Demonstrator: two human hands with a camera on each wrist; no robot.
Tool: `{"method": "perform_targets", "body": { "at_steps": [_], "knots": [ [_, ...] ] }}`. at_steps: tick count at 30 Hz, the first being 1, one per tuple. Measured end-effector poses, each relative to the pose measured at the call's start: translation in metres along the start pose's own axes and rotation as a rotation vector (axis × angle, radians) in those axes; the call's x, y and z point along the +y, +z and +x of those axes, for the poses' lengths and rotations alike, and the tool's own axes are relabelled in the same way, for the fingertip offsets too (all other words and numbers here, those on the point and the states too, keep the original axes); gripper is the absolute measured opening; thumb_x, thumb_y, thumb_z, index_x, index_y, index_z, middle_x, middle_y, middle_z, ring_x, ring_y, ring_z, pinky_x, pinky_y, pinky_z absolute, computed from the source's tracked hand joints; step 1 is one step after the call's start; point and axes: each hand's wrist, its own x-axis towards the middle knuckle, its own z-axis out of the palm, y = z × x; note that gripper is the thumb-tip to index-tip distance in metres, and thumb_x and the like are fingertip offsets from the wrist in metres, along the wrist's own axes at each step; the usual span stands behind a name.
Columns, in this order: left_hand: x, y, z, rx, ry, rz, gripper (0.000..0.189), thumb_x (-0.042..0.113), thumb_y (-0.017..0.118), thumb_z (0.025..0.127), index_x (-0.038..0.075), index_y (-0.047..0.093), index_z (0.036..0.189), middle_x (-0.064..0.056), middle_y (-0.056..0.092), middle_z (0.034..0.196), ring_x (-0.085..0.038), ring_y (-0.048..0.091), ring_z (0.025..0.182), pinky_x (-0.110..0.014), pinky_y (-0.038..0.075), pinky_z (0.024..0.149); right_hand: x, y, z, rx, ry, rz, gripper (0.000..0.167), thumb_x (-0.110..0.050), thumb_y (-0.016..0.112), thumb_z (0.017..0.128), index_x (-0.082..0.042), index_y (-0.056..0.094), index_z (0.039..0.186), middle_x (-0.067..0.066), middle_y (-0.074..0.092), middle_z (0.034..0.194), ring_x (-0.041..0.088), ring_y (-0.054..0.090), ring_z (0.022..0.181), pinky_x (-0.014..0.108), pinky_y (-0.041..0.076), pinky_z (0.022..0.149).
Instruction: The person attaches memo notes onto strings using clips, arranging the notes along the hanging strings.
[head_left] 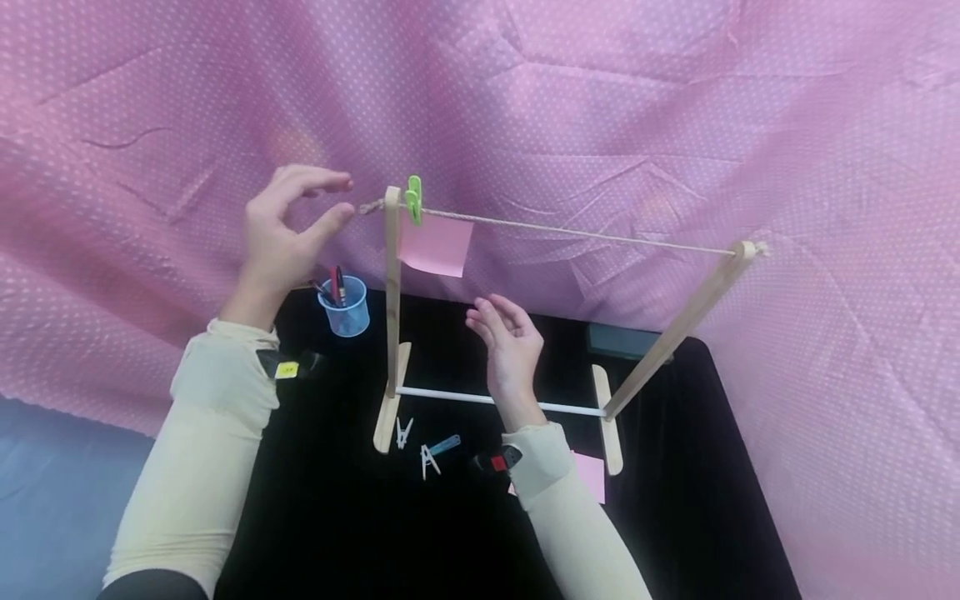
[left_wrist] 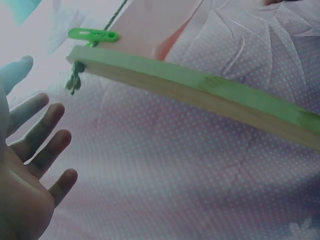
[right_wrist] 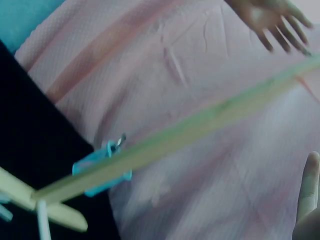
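- Here, your left hand [head_left: 288,221] is released beside the wooden post [head_left: 392,300].
- Your right hand [head_left: 514,350] is released near the pink note [head_left: 438,247].
- A green clip [head_left: 414,200] holds it on the string [head_left: 562,231].

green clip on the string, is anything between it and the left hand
Yes. In the head view, the wooden post, at its top, and the knotted string end stand between the left hand and the green clip. Nothing visible blocks going over the post.
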Motion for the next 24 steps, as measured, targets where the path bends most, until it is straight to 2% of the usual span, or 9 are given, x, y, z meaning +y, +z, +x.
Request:
{"method": "perform_targets", "body": {
  "at_steps": [3,7,12,14,18,22,24],
  "knots": [
    [-0.007,-0.005,-0.019,0.082,-0.022,-0.060,0.030,-0.016,0.075,0.075,-0.008,0.073,0.103,-0.003,0.076,0.101,-0.003,0.062,0.100,-0.022,0.045,0.092,0.000,-0.022,-0.004,0.048,0.000,-0.007,0.009,0.000,0.071,0.091,-0.004,0.070,0.099,0.009,0.077,0.089,0.017,0.075,0.075,0.030,0.061,0.074],
    [-0.015,-0.009,-0.048,0.142,-0.048,-0.172,0.022,-0.017,0.071,0.077,-0.016,0.069,0.100,0.003,0.075,0.098,-0.007,0.066,0.095,-0.019,0.050,0.089,0.002,-0.049,-0.013,0.099,0.003,-0.023,0.006,-0.001,0.069,0.093,-0.002,0.070,0.098,0.009,0.077,0.086,0.017,0.075,0.074,0.030,0.061,0.073],
    [-0.026,-0.007,-0.086,0.190,-0.098,-0.363,0.019,-0.018,0.066,0.082,-0.026,0.063,0.100,-0.003,0.075,0.096,-0.013,0.072,0.089,-0.021,0.055,0.084,0.002,-0.083,-0.023,0.148,-0.003,-0.048,0.004,-0.002,0.068,0.094,-0.003,0.069,0.097,0.009,0.077,0.085,0.018,0.075,0.073,0.030,0.061,0.071],
    [-0.030,-0.005,-0.102,0.196,-0.122,-0.425,0.019,-0.020,0.065,0.083,-0.028,0.061,0.099,-0.006,0.075,0.096,-0.015,0.072,0.089,-0.022,0.055,0.086,0.000,-0.096,-0.029,0.168,-0.006,-0.069,0.004,-0.004,0.069,0.094,-0.004,0.069,0.097,0.009,0.077,0.086,0.018,0.075,0.073,0.030,0.061,0.072],
    [-0.036,0.002,-0.139,0.179,-0.213,-0.451,0.019,-0.022,0.063,0.084,-0.029,0.059,0.101,-0.005,0.075,0.098,-0.013,0.071,0.091,-0.021,0.055,0.087,-0.003,-0.119,-0.041,0.204,-0.008,-0.114,0.005,-0.008,0.070,0.094,-0.005,0.070,0.099,0.008,0.077,0.088,0.018,0.076,0.075,0.030,0.061,0.073],
    [-0.042,0.013,-0.182,0.136,-0.359,-0.370,0.019,-0.020,0.063,0.086,-0.026,0.060,0.104,0.003,0.074,0.097,-0.007,0.070,0.092,-0.018,0.054,0.087,-0.005,-0.140,-0.054,0.240,-0.011,-0.138,0.009,-0.011,0.070,0.094,-0.005,0.070,0.100,0.009,0.078,0.089,0.018,0.076,0.076,0.030,0.061,0.075],
    [-0.044,0.020,-0.202,0.106,-0.440,-0.300,0.019,-0.016,0.064,0.088,-0.022,0.062,0.106,0.009,0.073,0.097,-0.004,0.070,0.093,-0.016,0.053,0.088,-0.005,-0.150,-0.060,0.255,-0.012,-0.148,0.011,-0.012,0.070,0.094,-0.004,0.069,0.101,0.009,0.078,0.090,0.018,0.076,0.077,0.030,0.061,0.075]
  ]
}}
